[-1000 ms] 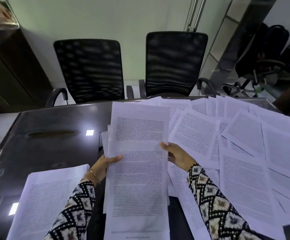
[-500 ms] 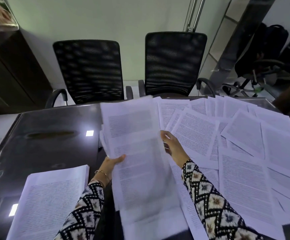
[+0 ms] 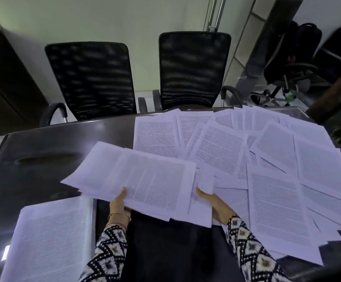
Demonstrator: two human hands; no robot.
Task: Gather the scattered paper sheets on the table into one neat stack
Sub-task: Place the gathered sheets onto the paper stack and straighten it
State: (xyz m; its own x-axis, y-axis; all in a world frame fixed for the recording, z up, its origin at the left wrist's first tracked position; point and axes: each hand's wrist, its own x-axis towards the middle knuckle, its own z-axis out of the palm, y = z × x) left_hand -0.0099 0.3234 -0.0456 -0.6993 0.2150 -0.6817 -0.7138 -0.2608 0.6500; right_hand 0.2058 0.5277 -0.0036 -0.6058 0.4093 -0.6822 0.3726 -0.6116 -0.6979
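both hands hold a loose bundle of sheets (image 3: 145, 180) above the near middle of the dark table (image 3: 43, 151). the left hand (image 3: 118, 204) grips the bundle's near edge, thumb on top and fingers underneath. the right hand (image 3: 216, 204) holds the bundle's right end, thumb lying on the paper, its other fingers hidden below. the bundle is turned so its long side runs left to right, its left end tilted up and away, and the sheets in it are fanned and not squared; their print is blurred.

to the left, near the table's front edge, lies a neat stack (image 3: 49, 241) of printed pages, just beside the left forearm in its patterned sleeve (image 3: 108, 257).

the right half of the table is covered by scattered sheets (image 3: 277, 200), overlapping at many angles, reaching from the far edge to the near right corner. one sheet (image 3: 155, 137) lies flat just beyond the held bundle.

two black mesh chairs (image 3: 92, 78) stand side by side behind the table's far edge.
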